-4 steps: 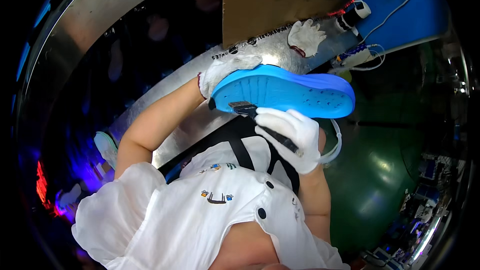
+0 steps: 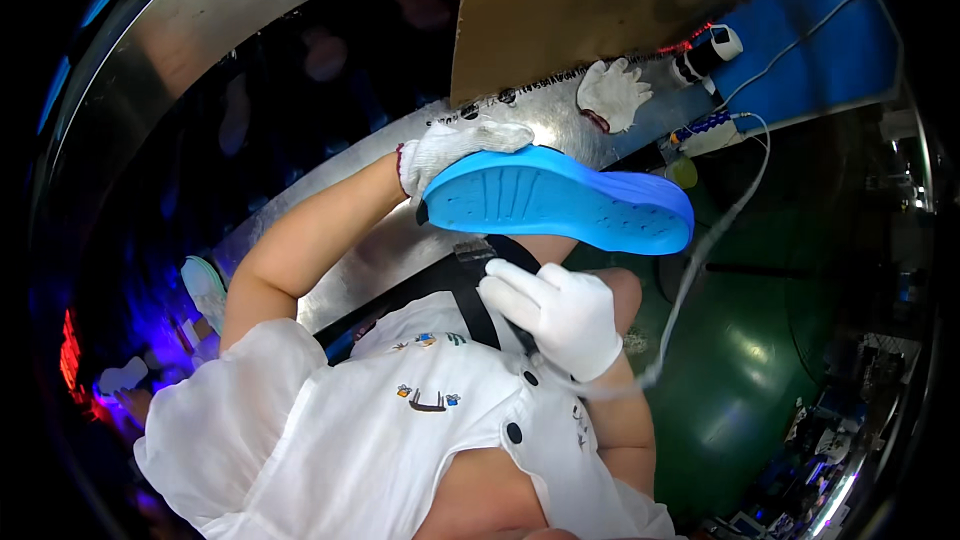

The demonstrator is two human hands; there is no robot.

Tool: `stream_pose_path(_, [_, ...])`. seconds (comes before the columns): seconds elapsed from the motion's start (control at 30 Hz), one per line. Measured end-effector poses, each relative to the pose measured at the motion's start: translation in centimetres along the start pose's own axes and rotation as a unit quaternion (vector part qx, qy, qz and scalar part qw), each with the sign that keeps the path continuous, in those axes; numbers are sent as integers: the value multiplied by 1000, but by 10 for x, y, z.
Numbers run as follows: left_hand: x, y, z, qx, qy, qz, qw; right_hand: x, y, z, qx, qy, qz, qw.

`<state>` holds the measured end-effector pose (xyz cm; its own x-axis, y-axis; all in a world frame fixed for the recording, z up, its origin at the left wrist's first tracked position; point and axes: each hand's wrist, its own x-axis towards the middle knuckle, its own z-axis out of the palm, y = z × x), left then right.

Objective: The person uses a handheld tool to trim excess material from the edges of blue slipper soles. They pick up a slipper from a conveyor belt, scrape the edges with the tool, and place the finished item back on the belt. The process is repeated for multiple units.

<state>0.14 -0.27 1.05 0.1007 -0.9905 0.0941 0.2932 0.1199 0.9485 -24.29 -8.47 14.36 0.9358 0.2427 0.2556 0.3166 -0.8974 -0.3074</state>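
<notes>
A blue shoe sole (image 2: 530, 197) with grooves and small holes on its face is held up in front of me, one end shading to violet. My left hand (image 2: 462, 150), in a white knit glove, grips its left end from behind and above. Below the sole, my right hand (image 2: 562, 315), in a white glove, is closed around the handle of a flat brush. The brush (image 2: 476, 252) points up and left, its bristles apart from the sole. Most of its handle is hidden behind the fingers.
Behind the sole runs a metal ledge (image 2: 350, 165) with a loose white glove (image 2: 612, 95) on it. A brown board (image 2: 580, 20) stands beyond. At the far right are a blue panel (image 2: 810, 50) and a white cable (image 2: 715, 230). Dim soles lie in the dark area at left.
My right hand has moved down and left, taking the brush away from the sole's face. The sole has tilted, its right end dropping slightly. The white cable now hangs farther right.
</notes>
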Motion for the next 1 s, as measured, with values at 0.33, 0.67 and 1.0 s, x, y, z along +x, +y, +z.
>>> stream_pose_path(0.33, [-25,7,-18,146,91,-76,982,-5,7,-8,-11,113,-21,993])
stream_pose_path(0.67, [-30,99,34,6,157,-166,973,-3,27,-17,-30,187,25,982])
stream_pose_path(1.0, [-34,93,29,-1,252,-158,955,-15,35,-25,-46,155,8,987])
